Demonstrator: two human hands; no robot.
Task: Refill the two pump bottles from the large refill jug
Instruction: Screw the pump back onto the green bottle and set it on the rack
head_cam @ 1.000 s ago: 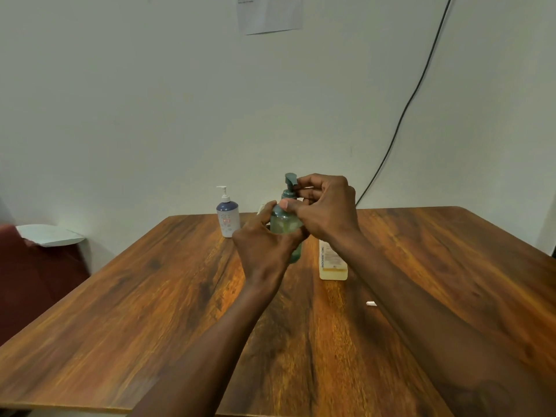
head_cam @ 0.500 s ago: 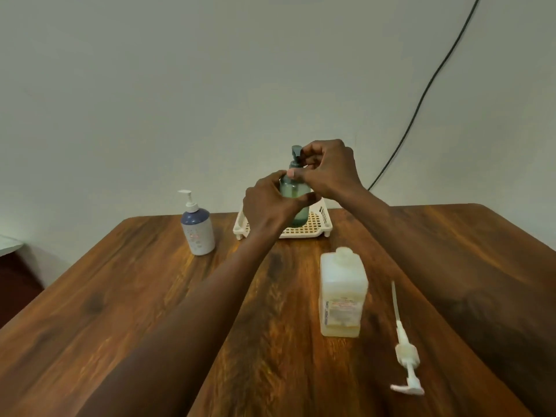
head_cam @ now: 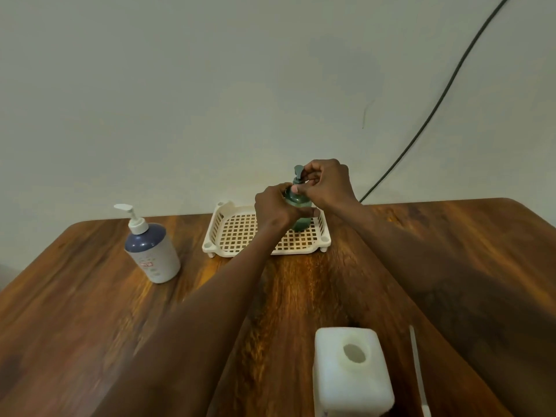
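L hand (head_cam: 275, 207) grips green pump bottle (head_cam: 299, 213) over tray (head_cam: 237, 233); R hand (head_cam: 326, 182) pinches pump collar. Risk: cross-threading, or bottle tipping w/ twist.

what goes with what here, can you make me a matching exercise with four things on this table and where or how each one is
Things:
1. green pump bottle
2. white and blue pump bottle
3. refill jug
4. tray

States:
a. open at the top, nearest the camera
b. stands alone on the table's left side, untouched
c. held by both hands over the tray
d. white lattice, at the table's far edge

Pairs: 1-c, 2-b, 3-a, 4-d

The left hand grips the green bottle's body; the right hand is at its pump.
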